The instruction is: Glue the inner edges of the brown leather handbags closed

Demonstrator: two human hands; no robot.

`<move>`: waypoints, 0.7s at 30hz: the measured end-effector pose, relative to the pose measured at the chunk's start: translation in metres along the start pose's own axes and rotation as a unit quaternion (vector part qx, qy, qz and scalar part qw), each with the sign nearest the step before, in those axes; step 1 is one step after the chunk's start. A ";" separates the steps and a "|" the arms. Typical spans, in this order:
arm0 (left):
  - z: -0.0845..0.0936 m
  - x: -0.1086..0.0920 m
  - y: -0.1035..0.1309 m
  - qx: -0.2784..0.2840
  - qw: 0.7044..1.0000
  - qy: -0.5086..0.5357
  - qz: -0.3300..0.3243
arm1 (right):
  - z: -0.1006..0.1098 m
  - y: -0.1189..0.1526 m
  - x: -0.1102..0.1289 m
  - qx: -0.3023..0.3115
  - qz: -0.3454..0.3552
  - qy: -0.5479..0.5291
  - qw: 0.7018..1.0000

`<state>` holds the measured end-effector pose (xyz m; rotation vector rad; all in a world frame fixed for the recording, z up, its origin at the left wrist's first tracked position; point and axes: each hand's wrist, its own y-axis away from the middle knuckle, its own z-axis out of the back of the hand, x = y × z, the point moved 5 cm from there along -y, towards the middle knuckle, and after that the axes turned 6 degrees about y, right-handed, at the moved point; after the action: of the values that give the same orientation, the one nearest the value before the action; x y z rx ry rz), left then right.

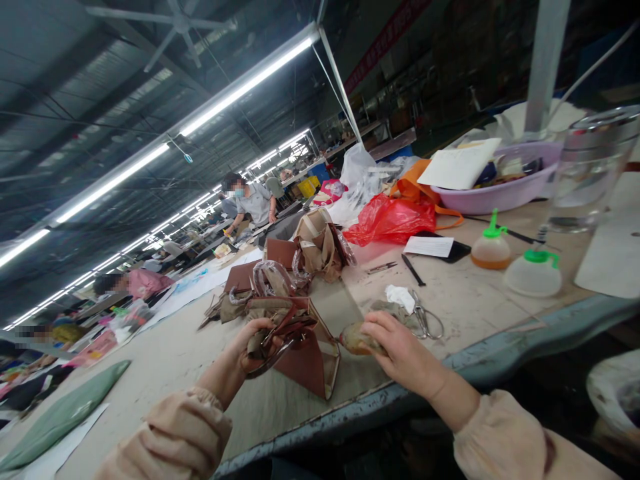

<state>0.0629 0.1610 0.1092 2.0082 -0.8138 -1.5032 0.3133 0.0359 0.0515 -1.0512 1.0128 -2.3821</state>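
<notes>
A brown handbag (306,367) with pale edges rests tilted near the table's front edge. My left hand (260,343) is closed around the gathered strap and fabric at its top. A yellowish, rounded squeeze bottle (357,339) sits in the grip of my right hand (400,347). Its reddish tip points left, close to the bag's open side; whether it touches cannot be made out. Behind the held bag lie more brown bags (283,257) with plastic-wrapped handles. Scissors (425,317) and a crumpled white tissue (400,298) are right of the bottle.
On the right stand two green-capped bottles (534,273), a clear glass jar (583,180) and a purple basin (500,193). A red plastic bag (395,220), a white card (429,247) and a black pen (413,270) lie farther back. A co-worker (255,203) works beyond.
</notes>
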 end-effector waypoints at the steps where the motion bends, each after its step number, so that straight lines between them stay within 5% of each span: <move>1: 0.000 0.000 0.000 -0.003 1.000 -0.005 -0.001 | 0.002 -0.001 0.000 -0.020 -0.005 -0.008 1.000; 11: 0.004 0.000 -0.004 -0.004 1.000 -0.021 0.006 | 0.018 -0.015 -0.002 -0.196 -0.072 -0.022 0.978; 21: 0.003 0.000 -0.006 0.004 1.000 -0.025 -0.010 | 0.024 -0.020 -0.005 -0.240 -0.127 -0.043 0.962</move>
<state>0.0611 0.1650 0.1047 1.9960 -0.8238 -1.5698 0.3343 0.0411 0.0749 -1.5193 1.5539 -2.3061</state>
